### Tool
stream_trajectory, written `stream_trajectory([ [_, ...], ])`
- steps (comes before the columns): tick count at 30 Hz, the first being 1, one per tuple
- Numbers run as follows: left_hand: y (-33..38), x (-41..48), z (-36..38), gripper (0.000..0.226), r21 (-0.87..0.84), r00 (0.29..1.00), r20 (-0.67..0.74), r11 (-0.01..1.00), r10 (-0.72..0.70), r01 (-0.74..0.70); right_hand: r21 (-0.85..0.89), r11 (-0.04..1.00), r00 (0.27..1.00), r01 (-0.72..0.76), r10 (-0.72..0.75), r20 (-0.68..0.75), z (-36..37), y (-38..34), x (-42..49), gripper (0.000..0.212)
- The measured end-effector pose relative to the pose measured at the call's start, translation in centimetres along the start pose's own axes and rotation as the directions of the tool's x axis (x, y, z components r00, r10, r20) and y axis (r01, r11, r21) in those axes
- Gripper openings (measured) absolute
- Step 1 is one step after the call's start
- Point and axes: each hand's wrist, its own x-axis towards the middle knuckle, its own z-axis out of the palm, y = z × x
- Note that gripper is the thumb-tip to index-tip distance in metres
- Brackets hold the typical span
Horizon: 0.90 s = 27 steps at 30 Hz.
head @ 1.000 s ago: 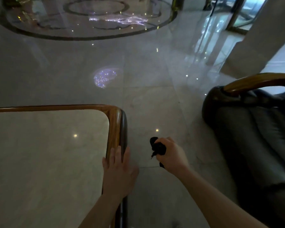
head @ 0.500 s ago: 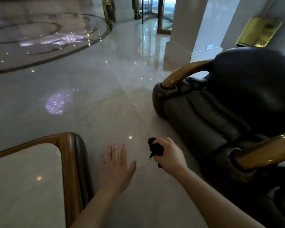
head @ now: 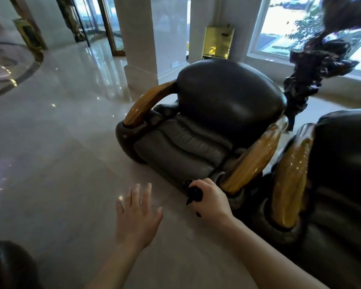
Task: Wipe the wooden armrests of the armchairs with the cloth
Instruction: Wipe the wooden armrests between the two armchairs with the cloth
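near the front of the dark armchair [head: 217, 122], the right hand [head: 212, 200] grips a balled black cloth [head: 194, 192] tightly beside its wooden armrest [head: 252, 159]; the left hand [head: 137, 215] hovers open, empty.

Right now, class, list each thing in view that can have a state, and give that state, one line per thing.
left hand: open, fingers spread, holding nothing, over the floor.
right hand: closed around the cloth.
cloth: bunched in the fist, touching no armrest.
near armrest: glossy, not being wiped.
far armrest: untouched.
second armchair's armrest: untouched.
armchair: upright, seat unoccupied.
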Motion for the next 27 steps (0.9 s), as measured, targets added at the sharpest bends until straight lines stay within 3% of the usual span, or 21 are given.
stream_trajectory([
  [13,10.4,10.6,4.0,0.078,-0.109,0.926,0.08,0.926,0.369,-0.36,0.002,0.957,0.926,-0.291,0.282,-0.252,-7.0,8.7,0.7,0.043],
  [22,15.0,18.8,5.6,0.078,-0.072,0.765,0.129,0.775,0.631,-0.627,0.06,0.88,0.793,-0.472,0.453,-0.406,-8.0,11.0,2.7,0.038],
  [27,19.1,21.6,7.5,0.077,-0.083,0.695,0.18,0.715,0.696,-0.694,0.108,0.824,0.717,-0.556,0.541,-0.44,-8.9,14.3,2.3,0.037],
])
